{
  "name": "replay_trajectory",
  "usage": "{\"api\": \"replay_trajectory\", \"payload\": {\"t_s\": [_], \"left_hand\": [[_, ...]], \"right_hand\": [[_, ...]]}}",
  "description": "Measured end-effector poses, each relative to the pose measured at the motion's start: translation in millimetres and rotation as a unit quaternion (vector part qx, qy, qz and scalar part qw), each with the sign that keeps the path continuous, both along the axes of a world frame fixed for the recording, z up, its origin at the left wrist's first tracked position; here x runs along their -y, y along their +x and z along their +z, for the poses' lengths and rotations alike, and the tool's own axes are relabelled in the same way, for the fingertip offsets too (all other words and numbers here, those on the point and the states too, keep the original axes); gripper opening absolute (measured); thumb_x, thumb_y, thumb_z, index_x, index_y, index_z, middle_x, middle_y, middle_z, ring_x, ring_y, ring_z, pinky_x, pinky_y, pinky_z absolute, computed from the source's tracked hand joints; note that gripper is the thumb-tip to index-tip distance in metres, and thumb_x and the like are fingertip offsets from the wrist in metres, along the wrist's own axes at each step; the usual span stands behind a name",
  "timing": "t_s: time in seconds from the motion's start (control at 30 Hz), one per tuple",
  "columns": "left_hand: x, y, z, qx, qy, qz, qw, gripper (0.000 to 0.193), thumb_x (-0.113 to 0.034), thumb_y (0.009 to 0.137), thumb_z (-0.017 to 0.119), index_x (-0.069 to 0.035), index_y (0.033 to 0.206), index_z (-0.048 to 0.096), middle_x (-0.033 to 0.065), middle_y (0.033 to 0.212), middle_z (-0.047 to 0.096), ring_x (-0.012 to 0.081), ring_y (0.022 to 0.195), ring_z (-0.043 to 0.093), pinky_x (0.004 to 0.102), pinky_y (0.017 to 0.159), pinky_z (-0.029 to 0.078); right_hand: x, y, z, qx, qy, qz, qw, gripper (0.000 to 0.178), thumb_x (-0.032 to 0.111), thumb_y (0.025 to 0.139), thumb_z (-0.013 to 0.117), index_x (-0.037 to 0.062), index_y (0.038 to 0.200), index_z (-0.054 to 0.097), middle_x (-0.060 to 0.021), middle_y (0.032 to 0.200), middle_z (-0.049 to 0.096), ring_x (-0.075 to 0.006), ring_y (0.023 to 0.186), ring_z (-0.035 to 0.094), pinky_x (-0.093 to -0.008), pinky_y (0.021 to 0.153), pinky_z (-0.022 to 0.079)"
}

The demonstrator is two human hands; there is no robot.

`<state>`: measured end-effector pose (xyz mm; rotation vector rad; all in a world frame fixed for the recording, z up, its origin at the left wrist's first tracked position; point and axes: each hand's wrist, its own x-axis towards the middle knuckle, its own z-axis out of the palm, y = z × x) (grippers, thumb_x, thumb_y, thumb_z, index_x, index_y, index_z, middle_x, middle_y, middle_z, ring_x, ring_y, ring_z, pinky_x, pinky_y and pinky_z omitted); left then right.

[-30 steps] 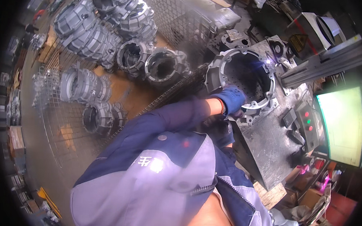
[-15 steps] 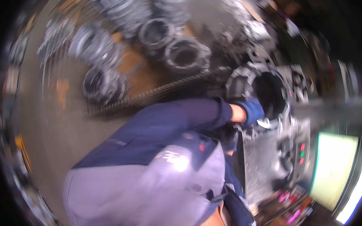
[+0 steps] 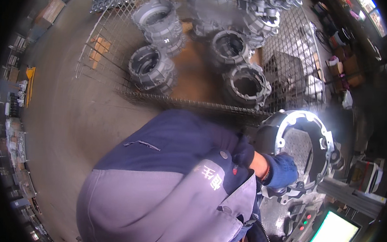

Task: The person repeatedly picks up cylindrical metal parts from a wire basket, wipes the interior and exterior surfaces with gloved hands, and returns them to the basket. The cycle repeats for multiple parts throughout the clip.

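Observation:
At the right, my left hand (image 3: 282, 171), in a blue knitted glove, lies at the near-left rim of a large ring-shaped cast metal housing (image 3: 282, 135). Its fingers look curled over the rim, though the fingertips are partly hidden. The housing's wide opening faces me, with bolt lugs around its bright edge, and a speckled grey surface shows through it. My left arm, in a navy and grey jacket sleeve, reaches across to it. My right hand does not show; the jacket and the left arm cover that area.
Beyond my arm stands a wire mesh cage (image 3: 190, 104) holding several grey housings (image 3: 150, 69) on a brown base. Near the housing are a button panel (image 3: 303, 223), a lit screen (image 3: 330, 238) and a grey metal bar (image 3: 353, 191). Shelving with parts lines the far left.
The view has swung left, so the cage and the housing sit farther right and lower, and the picture is sharper. My left hand stays at the housing's rim.

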<state>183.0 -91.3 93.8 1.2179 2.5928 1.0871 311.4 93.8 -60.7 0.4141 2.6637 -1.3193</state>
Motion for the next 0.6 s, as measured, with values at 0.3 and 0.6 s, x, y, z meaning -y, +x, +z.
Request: {"api": "replay_trajectory", "payload": {"t_s": [0.3, 0.6], "left_hand": [[264, -33, -49, 0.175, 0.028, 0.268, 0.947, 0.033, -0.038, 0.073, 0.079, -0.014, 0.095, 0.077, 0.0155, 0.088, 0.074, 0.0335, 0.079, 0.073, 0.0465, 0.076, 0.055], [684, -79, -25, 0.155, 0.092, 0.44, 0.88, 0.033, -0.021, 0.103, 0.044, -0.005, 0.12, 0.067, 0.0078, 0.11, 0.071, 0.0156, 0.1, 0.067, 0.0269, 0.088, 0.053]], "right_hand": [[221, -65, 42, 0.123, -0.234, 0.153, 0.952, 0.055, 0.047, 0.101, 0.057, -0.0032, 0.123, 0.063, -0.0155, 0.111, 0.069, -0.0213, 0.107, 0.066, -0.0321, 0.095, 0.052], [397, -119, 65, 0.234, -0.365, 0.16, 0.887, 0.04, 0.033, 0.103, 0.054, -0.0045, 0.116, 0.061, -0.0116, 0.098, 0.071, -0.0198, 0.086, 0.071, -0.0333, 0.078, 0.057]]}}
